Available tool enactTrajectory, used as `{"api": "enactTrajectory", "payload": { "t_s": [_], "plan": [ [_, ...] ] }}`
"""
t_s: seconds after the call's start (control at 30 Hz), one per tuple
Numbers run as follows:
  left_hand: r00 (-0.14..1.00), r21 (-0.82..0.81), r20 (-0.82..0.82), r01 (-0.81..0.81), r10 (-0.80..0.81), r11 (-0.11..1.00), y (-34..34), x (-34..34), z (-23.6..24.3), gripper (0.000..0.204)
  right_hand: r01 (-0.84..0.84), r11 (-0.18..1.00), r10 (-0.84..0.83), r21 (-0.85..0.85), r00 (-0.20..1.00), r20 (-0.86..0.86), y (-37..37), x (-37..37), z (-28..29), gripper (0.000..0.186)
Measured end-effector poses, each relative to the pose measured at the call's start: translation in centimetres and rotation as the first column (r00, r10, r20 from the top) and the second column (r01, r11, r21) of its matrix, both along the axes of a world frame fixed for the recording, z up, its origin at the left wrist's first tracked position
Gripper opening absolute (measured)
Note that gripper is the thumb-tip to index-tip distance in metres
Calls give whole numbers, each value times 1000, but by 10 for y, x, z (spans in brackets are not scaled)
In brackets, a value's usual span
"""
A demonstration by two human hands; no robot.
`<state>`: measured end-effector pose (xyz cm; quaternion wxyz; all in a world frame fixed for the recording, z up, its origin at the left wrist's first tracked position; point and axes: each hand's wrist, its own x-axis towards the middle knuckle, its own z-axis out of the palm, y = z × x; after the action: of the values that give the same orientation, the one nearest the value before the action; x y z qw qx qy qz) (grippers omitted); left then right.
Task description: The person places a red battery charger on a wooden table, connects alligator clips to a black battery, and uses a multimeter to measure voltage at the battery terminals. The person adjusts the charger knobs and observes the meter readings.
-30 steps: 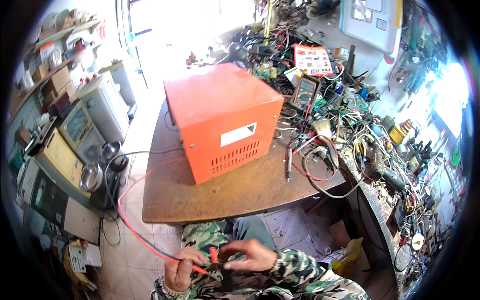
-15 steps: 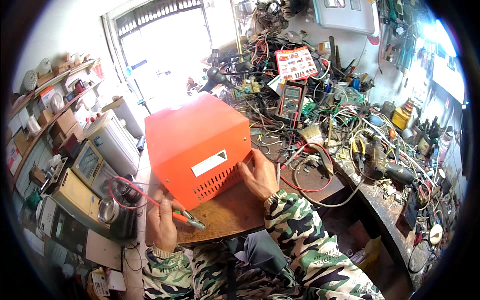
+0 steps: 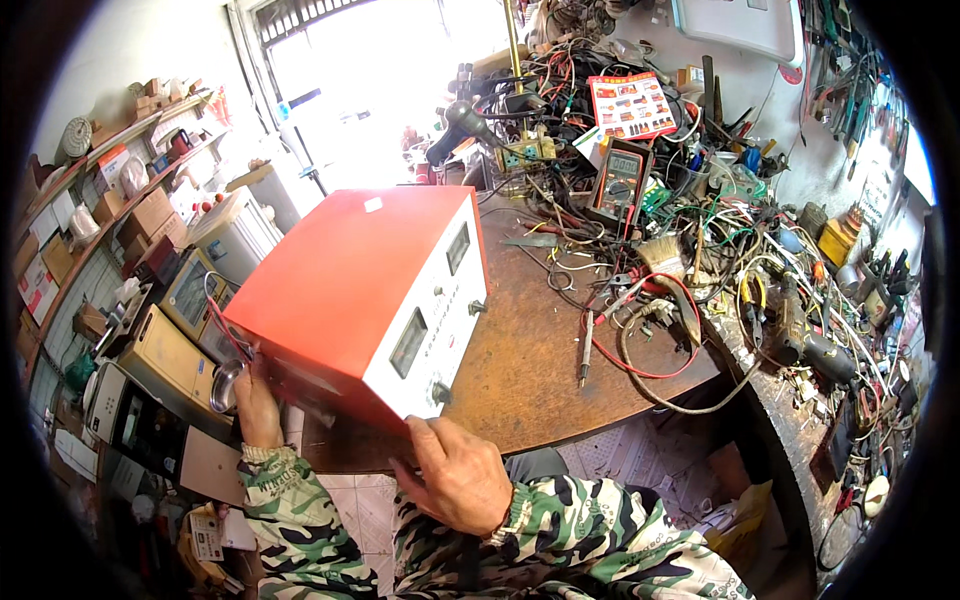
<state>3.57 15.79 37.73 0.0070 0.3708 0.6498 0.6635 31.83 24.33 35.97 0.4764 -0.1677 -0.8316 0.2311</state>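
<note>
A red metal box [image 3: 345,275] sits angled on the wooden table [image 3: 535,390], its white front panel [image 3: 435,335] with two windows and several knobs facing right. My left hand [image 3: 258,405] is raised at the box's left side, fingers closed beside red and dark leads [image 3: 215,305]; what exactly they hold is partly hidden. My right hand [image 3: 450,470] grips the box's lower near corner, below the front panel, with bent fingers.
Tangled cables, a multimeter [image 3: 618,180], brush [image 3: 660,258], pliers [image 3: 750,300] and power drill [image 3: 810,350] crowd the bench at right. A colourful leaflet [image 3: 630,105] lies on the pile. Appliances [image 3: 170,360] and shelves of boxes [image 3: 150,215] line the left side; a bright doorway stands behind.
The box has turned, bringing its white knobbed panel into view. My hands rose from my lap to the box; my right hand then moved down to its near corner, my left further leftward.
</note>
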Motion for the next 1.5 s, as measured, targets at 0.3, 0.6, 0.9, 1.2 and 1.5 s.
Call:
{"api": "enactTrajectory", "payload": {
  "t_s": [0.3, 0.6, 0.9, 1.2, 1.5],
  "plan": [
    [987, -106, 131, 104, -90, 989, -22, 83, 0, 50, 284, 954, -295, -97, 948, -121, 204, -3, 12, 42],
    [984, -150, 129, 144, -125, 978, -11, 80, 18, 45, 14, 866, -82, -500, 990, -116, 220, -30, -1, 37],
    [1000, 22, -10, 7, -7, 1000, 46, -43, -2, 46, 170, 971, -200, -167, 961, -189, 131, 3, -11, 34],
    [993, 208, 55, 94, -108, 974, 81, -51, -31, 38, 134, 981, -121, -140, 988, 95, 138, 47, -16, 40],
    [994, 11, -73, -85, 86, 996, 54, -63, -54, 39, 467, 883, -419, -56, 835, 357, 244, 106, 7, 21]
  ]
}}
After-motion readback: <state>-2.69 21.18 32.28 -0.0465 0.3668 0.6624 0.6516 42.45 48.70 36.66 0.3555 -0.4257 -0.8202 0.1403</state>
